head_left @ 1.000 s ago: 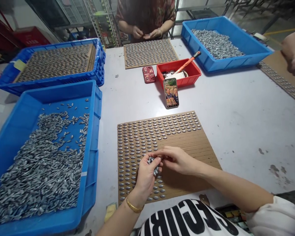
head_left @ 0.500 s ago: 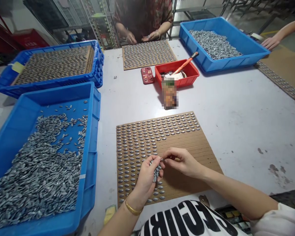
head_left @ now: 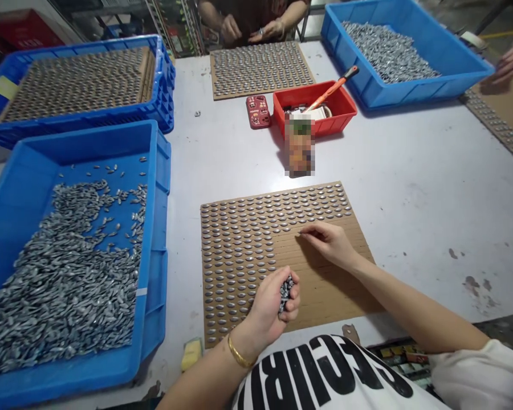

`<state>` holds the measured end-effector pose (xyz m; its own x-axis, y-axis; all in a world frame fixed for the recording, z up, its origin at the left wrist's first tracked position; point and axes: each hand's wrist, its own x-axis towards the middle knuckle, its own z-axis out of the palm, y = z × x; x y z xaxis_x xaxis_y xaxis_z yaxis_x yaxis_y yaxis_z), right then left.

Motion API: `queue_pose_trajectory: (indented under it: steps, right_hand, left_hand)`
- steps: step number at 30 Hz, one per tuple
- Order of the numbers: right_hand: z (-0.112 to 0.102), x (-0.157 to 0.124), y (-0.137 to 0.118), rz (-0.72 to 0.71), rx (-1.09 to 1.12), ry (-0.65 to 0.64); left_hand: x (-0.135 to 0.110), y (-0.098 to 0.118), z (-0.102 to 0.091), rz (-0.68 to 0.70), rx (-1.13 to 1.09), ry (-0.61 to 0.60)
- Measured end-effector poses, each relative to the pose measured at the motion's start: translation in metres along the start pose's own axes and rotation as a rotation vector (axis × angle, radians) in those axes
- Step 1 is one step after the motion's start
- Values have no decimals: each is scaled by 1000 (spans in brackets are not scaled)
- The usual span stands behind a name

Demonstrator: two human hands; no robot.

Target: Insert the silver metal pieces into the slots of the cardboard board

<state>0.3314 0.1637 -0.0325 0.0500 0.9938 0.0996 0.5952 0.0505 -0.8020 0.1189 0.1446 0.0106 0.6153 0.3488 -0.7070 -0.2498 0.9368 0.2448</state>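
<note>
My left hand is closed around a handful of small grey spindle-shaped metal pieces, above the lower middle of a grooved cardboard sheet. Rows of the same pieces lie along the sheet's left side and far edge. Over its bare part, just below the end of a row, my right hand pinches one small piece at its fingertips, mostly hidden by them. The fingertips are at or just above the board; contact is hard to tell.
A blue bin of loose pieces stands left, a blue crate with filled boards behind it. A red box holds an orange-handled tool. Another blue bin stands far right. Co-workers' hands show across the table and at right.
My right hand has moved away from my left hand, up to the end of a row on the board. My left hand has shifted slightly right. The view has tilted down a little.
</note>
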Motion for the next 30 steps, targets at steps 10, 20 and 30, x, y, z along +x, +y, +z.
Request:
queue_pose_trajectory:
  steps: [10, 20, 30]
  right_hand:
    - [9, 18, 9, -157, -249, -62]
    - [9, 21, 8, -164, -371, -78]
    - [-51, 88, 27, -374, -748, 29]
  left_hand:
    - [8, -5, -1, -3, -74, 95]
    - [10, -5, 2, 76, 91, 66]
    - [9, -2, 3, 52, 122, 27]
